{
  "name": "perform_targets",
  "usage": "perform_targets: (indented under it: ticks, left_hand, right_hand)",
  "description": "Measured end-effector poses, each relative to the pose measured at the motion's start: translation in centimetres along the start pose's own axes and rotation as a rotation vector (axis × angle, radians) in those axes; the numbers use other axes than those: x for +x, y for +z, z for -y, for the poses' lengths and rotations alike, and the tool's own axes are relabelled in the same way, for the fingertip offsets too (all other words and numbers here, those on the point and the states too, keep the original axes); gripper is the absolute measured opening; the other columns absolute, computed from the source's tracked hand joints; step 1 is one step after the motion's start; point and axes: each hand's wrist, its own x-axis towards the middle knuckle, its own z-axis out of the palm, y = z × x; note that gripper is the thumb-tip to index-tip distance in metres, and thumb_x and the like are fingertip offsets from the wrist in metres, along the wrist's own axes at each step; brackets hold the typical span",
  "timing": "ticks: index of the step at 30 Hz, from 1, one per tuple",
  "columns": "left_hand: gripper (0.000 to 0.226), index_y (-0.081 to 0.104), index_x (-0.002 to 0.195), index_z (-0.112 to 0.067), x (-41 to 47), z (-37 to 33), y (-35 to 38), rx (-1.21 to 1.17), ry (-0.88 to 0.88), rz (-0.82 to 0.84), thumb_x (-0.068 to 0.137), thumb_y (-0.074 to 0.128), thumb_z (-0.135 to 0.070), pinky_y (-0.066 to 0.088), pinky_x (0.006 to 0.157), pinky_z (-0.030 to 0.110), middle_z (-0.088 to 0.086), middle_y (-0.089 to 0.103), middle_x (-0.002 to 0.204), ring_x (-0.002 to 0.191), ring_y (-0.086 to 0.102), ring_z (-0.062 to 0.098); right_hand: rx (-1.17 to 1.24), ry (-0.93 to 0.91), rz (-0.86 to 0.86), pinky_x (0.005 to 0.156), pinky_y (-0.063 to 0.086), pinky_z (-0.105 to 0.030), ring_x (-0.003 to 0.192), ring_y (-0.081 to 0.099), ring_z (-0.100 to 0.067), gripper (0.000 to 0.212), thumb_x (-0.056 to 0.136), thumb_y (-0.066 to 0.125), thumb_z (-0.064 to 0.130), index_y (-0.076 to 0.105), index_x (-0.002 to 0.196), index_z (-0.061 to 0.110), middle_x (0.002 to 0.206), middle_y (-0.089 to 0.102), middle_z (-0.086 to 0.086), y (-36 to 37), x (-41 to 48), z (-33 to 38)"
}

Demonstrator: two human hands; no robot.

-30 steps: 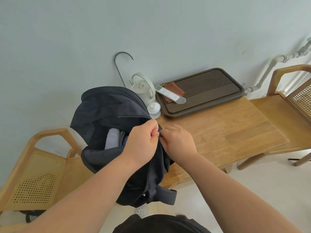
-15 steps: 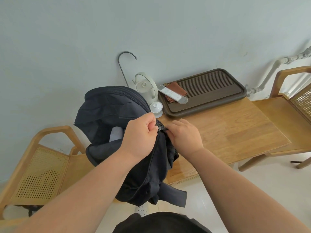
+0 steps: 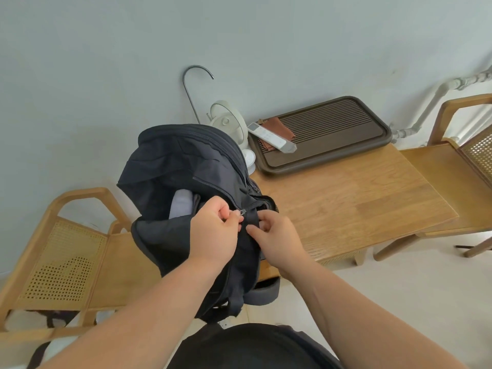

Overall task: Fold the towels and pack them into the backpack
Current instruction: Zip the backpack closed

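Note:
A dark navy backpack (image 3: 170, 166) stands at the left end of the wooden table (image 3: 354, 206), its main compartment gaping. A pale folded towel (image 3: 181, 206) shows inside the opening, mostly hidden by the fabric. My left hand (image 3: 213, 233) pinches the silver zipper pull (image 3: 242, 212) at the right end of the opening. My right hand (image 3: 277, 235) grips the backpack's fabric just right of the zipper, holding it taut.
A dark slatted tray (image 3: 327, 134) with a white remote (image 3: 271, 137) and a brown cloth (image 3: 277, 126) lies at the back of the table. A white kettle (image 3: 229, 123) and a metal hook (image 3: 191, 86) stand behind the bag. Wooden rattan chairs (image 3: 64, 251) flank the table.
My left hand has drawn the zipper pull a little leftward along the opening. My right hand has shifted down on the fabric beside it.

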Motion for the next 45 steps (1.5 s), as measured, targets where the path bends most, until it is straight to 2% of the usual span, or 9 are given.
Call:
perform_targets:
  ticks: [4,10,14,17,20,26,34,40,45]
  left_hand:
    - [0.033,0.037,0.07,-0.016,-0.4,-0.9,-0.2,0.075,0.046,-0.077,0.094,0.058,-0.01,0.057,0.073,0.048,0.0,0.067,0.072,0.08,0.072,0.006]
    - [0.031,0.036,0.071,-0.013,0.5,-1.8,-2.2,0.137,0.087,-0.176,0.096,0.054,-0.005,0.051,0.069,0.043,0.003,0.06,0.073,0.079,0.066,0.017]
    - [0.034,0.036,0.071,-0.017,0.1,-1.7,-2.5,0.083,0.142,-0.219,0.097,0.055,-0.005,0.051,0.069,0.04,0.007,0.055,0.074,0.077,0.062,0.019]
    - [0.031,0.039,0.074,-0.015,0.2,-1.9,-2.9,0.06,0.219,-0.186,0.096,0.056,-0.002,0.051,0.07,0.029,0.003,0.056,0.073,0.075,0.061,0.011]
    - [0.026,0.04,0.077,-0.009,0.3,-2.2,-3.5,0.075,0.325,-0.139,0.096,0.056,0.0,0.051,0.068,0.037,0.004,0.054,0.071,0.071,0.059,0.02]
    - [0.028,0.041,0.079,-0.017,0.8,-3.1,-5.3,0.199,0.417,-0.108,0.096,0.06,-0.008,0.054,0.065,0.048,0.008,0.056,0.064,0.064,0.063,0.026]
    - [0.044,0.035,0.068,-0.032,1.4,-4.3,-7.9,0.11,0.292,-0.065,0.093,0.064,-0.01,0.058,0.074,0.05,0.005,0.063,0.072,0.078,0.072,0.017]
    - [0.039,0.038,0.072,-0.022,1.2,-5.2,-7.6,0.013,0.291,-0.01,0.093,0.064,-0.002,0.055,0.071,0.031,0.002,0.066,0.069,0.074,0.072,0.01]
    - [0.037,0.04,0.074,-0.024,0.5,-5.2,-7.5,0.046,0.318,0.031,0.092,0.064,-0.003,0.059,0.074,0.037,0.002,0.065,0.069,0.075,0.071,0.007]
  right_hand:
    - [0.329,0.212,-0.056,0.07,0.059,-0.042,0.071,0.067,-0.029,0.01,0.089,0.063,0.019,0.07,0.094,0.013,0.074,0.071,-0.007,1.4,0.0,1.7]
    - [0.543,0.202,0.148,0.065,0.056,-0.035,0.078,0.045,-0.025,0.027,0.097,0.045,0.016,0.051,0.096,-0.01,0.085,0.05,-0.009,1.9,-0.5,3.6]
    - [0.255,0.087,0.062,0.065,0.058,-0.03,0.069,0.061,-0.019,0.02,0.095,0.064,0.022,0.062,0.078,0.011,0.071,0.062,-0.012,1.7,-0.8,4.7]
    - [-0.188,-0.166,-0.212,0.07,0.049,-0.019,0.079,0.06,-0.006,0.015,0.086,0.074,0.037,0.067,0.096,0.028,0.085,0.064,0.009,0.7,-0.1,4.9]
    - [-0.417,-0.445,-0.153,0.086,0.047,-0.027,0.1,0.057,-0.015,0.028,0.09,0.07,0.033,0.072,0.117,0.025,0.106,0.065,0.009,0.5,1.3,4.8]
    - [-0.717,-0.675,-0.261,0.062,0.048,-0.037,0.078,0.054,-0.021,0.008,0.089,0.069,0.025,0.07,0.085,0.018,0.079,0.063,0.004,0.4,2.7,5.1]
    - [-0.797,-0.501,-0.291,0.062,0.041,-0.031,0.078,0.05,-0.02,0.013,0.093,0.064,0.028,0.068,0.084,0.02,0.078,0.059,0.008,-3.7,3.5,3.2]
    - [-0.528,-0.746,-0.131,0.088,0.042,-0.024,0.1,0.053,-0.014,0.032,0.091,0.068,0.032,0.071,0.12,0.019,0.109,0.068,0.007,-2.8,1.1,6.3]
    - [-0.598,-0.817,-0.189,0.073,0.049,-0.035,0.082,0.054,-0.02,0.009,0.088,0.073,0.025,0.074,0.094,0.018,0.088,0.068,0.006,-2.2,1.8,6.2]
